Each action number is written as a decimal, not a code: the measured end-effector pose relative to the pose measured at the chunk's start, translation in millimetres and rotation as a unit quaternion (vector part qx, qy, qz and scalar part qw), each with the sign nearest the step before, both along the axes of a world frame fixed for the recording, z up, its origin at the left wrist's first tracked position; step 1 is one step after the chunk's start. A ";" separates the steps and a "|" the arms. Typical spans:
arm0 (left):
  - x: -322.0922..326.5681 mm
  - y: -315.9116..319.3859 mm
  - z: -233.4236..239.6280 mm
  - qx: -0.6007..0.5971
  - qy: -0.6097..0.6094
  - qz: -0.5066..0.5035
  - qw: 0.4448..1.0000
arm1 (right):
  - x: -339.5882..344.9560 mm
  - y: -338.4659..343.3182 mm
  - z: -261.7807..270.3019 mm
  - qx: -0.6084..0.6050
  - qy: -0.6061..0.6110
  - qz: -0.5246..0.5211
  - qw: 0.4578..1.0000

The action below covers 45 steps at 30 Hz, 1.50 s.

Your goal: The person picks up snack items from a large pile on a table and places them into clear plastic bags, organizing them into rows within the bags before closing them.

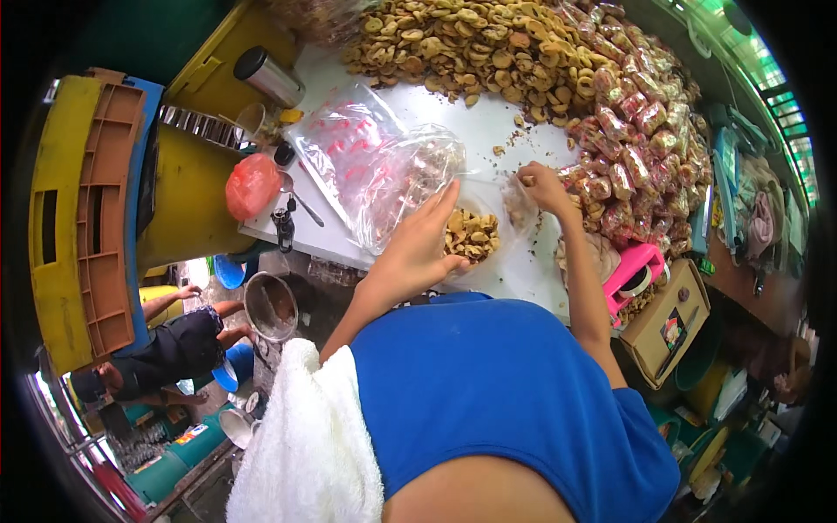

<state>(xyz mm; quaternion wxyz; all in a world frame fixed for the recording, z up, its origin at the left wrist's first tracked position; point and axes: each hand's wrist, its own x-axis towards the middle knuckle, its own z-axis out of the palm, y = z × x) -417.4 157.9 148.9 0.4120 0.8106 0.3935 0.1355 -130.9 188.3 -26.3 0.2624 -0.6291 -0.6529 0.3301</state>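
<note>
A clear plastic bag holding round snack pieces rests on the white table close to my body. Against its left side lies my left hand, fingers extended and thumb apart. My right hand pinches the gathered edge of thin clear plastic at the right of the bag. Flat printed plastic bags and a crumpled clear bag lie beyond my left hand. A large heap of loose round snack pieces covers the far side, beside a pile of filled, red-printed packets.
A pink tape dispenser and a cardboard box stand at the right. A steel tumbler, red plastic bag, spoon and keys lie left. Another person is at lower left.
</note>
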 end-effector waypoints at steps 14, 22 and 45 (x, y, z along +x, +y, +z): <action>-7.2 7.7 -2.7 -0.096 -0.022 0.056 0.994 | -62.4 30.0 163.8 0.003 0.239 0.141 0.961; -5.0 14.4 -2.5 -0.095 -0.070 0.023 0.993 | -7.2 132.0 -53.1 0.110 -0.214 -0.101 0.965; -2.0 36.1 -10.3 -0.052 -0.017 0.016 0.998 | -54.4 26.6 157.5 0.070 0.380 0.113 0.916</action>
